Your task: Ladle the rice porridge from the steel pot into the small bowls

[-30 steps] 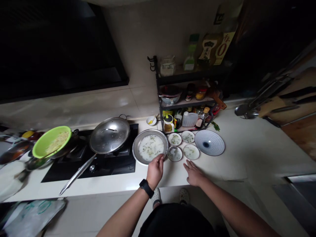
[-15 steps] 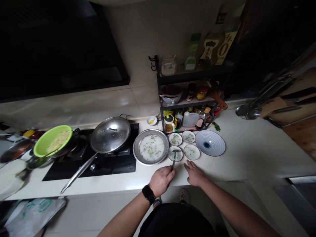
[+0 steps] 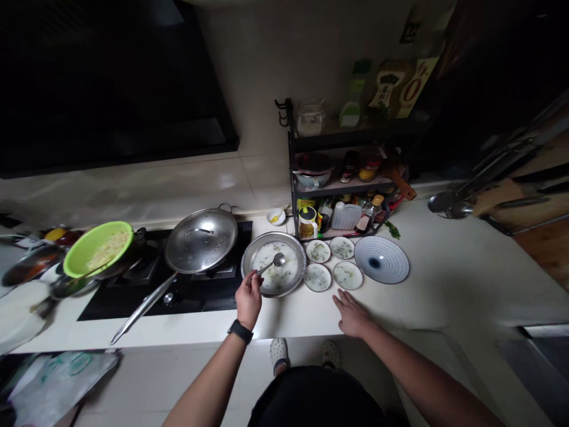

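My left hand (image 3: 249, 300) is closed around the handle of a metal spoon (image 3: 279, 260). The spoon's bowl is over a round steel basin (image 3: 302, 261) of white liquid flecked with green bits; whether it touches the liquid I cannot tell. My right hand (image 3: 352, 313) rests at the counter's front, fingers spread, holding nothing. Just beyond its fingertips is a small white dish (image 3: 348, 276) of the same mixture. Beside that one sit a front-left dish (image 3: 317, 277), a back-left dish (image 3: 317, 251) and a back-right dish (image 3: 342, 248), all with similar contents.
A blue-patterned bowl (image 3: 381, 260) stands right of the dishes, before a black spice rack (image 3: 306, 193). Leftward, a lidded pan (image 3: 201, 240) sits on the black stove (image 3: 191, 301), its handle jutting forward. Farther left is a green basin (image 3: 75, 255). A small white bowl (image 3: 276, 217) stands behind.
My left hand has moved left with the spoon, from the front-left small dish to over the steel basin. My right hand has stayed nearly in place.
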Tool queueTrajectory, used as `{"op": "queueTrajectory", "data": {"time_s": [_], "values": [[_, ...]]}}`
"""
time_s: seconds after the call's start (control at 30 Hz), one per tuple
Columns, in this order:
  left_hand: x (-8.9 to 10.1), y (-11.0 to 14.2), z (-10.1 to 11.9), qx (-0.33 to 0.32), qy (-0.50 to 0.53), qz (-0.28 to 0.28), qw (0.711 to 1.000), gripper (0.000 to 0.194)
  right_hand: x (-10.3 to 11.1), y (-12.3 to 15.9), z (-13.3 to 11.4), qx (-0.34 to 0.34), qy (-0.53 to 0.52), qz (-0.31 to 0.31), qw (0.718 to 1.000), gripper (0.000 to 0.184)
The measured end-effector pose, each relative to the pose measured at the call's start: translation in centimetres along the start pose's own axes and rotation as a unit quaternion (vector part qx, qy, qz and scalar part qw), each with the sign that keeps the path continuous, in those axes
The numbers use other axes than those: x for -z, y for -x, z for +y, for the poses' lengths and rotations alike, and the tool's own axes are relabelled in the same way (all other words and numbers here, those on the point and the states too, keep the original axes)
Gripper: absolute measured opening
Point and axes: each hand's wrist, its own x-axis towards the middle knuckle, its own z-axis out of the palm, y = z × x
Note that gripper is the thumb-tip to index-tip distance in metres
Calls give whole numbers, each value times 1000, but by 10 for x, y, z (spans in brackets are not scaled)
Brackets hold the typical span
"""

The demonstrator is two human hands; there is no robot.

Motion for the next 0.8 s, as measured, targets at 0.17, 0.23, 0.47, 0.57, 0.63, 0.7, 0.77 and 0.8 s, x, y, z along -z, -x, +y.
{"op": "queueTrajectory", "data": {"time_s": [0.17, 0.23, 0.47, 0.57, 0.63, 0.7, 0.77, 0.8], "values": [[4, -3, -25, 15, -6, -13, 1000, 46, 1, 0, -1, -5, 8, -2, 1000, 100], [1, 0, -31, 20, -5, -19, 1000, 46, 2, 0, -1, -6, 8, -5, 1000, 101], [-11, 0, -52, 120, 88, 11, 989, 38, 1, -1, 0, -7, 9, -11, 1000, 102], [-11, -6, -56, 172, 118, 46, 977, 32, 1, -1, 0, -4, 5, -13, 1000, 102], [-9, -9, -54, 184, 131, 60, 972, 30, 1, -1, 0, -2, 3, -11, 1000, 101], [-7, -11, -49, 179, 143, 65, 971, 28, 0, -1, 1, -3, 5, -8, 1000, 101], [-5, -12, -43, 173, 154, 67, 971, 28, -1, -2, 2, -2, 7, -8, 1000, 101], [-5, -13, -40, 170, 158, 67, 970, 29, -2, -2, 2, -2, 8, -8, 1000, 101]]}}
